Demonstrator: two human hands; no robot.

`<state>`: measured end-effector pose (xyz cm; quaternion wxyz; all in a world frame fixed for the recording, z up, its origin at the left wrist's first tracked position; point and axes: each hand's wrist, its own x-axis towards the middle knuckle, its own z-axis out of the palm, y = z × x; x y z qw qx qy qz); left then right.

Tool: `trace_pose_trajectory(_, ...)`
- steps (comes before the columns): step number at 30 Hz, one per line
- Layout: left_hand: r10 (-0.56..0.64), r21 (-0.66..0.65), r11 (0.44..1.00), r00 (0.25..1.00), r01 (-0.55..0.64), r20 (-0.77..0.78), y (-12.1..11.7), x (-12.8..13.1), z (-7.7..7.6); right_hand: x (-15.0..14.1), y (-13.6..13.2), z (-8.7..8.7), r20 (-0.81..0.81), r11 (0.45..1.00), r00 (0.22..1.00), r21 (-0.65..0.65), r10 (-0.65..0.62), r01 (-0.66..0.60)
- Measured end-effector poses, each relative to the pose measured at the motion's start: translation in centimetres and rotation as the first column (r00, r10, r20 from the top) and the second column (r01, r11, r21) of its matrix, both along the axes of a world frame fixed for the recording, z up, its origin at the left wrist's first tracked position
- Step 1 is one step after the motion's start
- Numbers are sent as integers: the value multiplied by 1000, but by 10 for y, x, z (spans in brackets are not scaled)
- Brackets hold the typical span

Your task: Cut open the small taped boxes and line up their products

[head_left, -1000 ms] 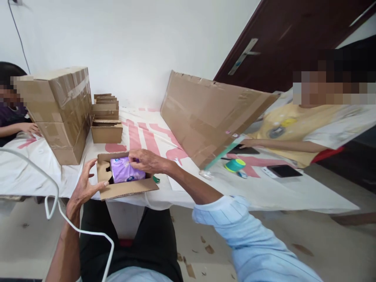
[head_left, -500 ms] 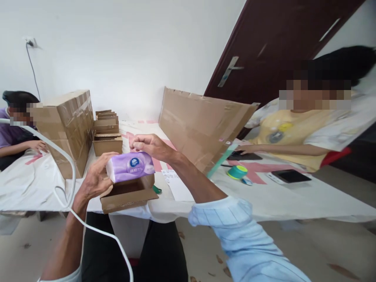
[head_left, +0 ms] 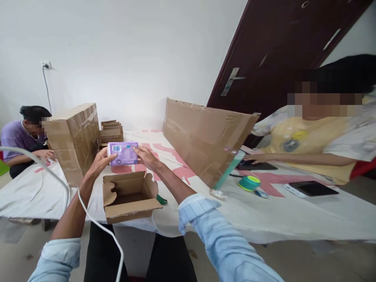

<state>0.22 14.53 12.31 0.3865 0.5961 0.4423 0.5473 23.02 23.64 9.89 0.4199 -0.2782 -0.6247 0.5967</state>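
A purple tissue pack [head_left: 125,155] is held up between my two hands, its barcode side facing me. My left hand [head_left: 101,161] grips the left end, thumb across the front. My right hand [head_left: 146,157] pinches the right end. Below and nearer to me, an open cardboard box [head_left: 133,211] sits at the table edge with its flaps up. No contents show inside it. A green ring-shaped thing [head_left: 161,199] lies against the box's right side.
Stacked taped cartons [head_left: 73,137] stand left, with smaller open boxes [head_left: 111,134] behind. A large cardboard panel [head_left: 202,137] leans right of centre. Tape roll [head_left: 249,182] and phone [head_left: 317,188] lie right. A white cable [head_left: 96,220] crosses my left arm. Two people sit at either side.
The tissue pack has moved up and away from over the box and turned from its logo side to its barcode side. My right hand now grips its right end. The white paper is gone from view.
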Motion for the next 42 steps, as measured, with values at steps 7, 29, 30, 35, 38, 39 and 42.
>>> trace_pose_trajectory(7,-59,-240,968,996,73,68,36,-16,-48,-3,29,-32,154,987,981,-125,116,-97)
trace_pose_trajectory(29,-91,369,927,994,61,65,28,-1,26,-9,-3,44,-218,845,971,498,-96,195)
trace_pose_trajectory(30,-92,387,920,994,65,54,24,1,30,-9,-6,48,-218,835,970,509,-109,208)
trace_pose_trajectory(35,-84,426,902,996,68,20,9,9,46,-4,-17,57,-237,797,961,547,-145,256)
trace_pose_trajectory(38,-93,427,901,996,80,9,0,15,53,-1,-19,60,-245,790,960,557,-136,255)
trace_pose_trajectory(39,-95,428,900,995,85,2,-2,16,55,0,-20,61,-243,788,960,560,-140,257)
trace_pose_trajectory(42,-84,438,895,996,87,-27,-2,18,59,0,-18,60,-229,778,959,568,-166,270)
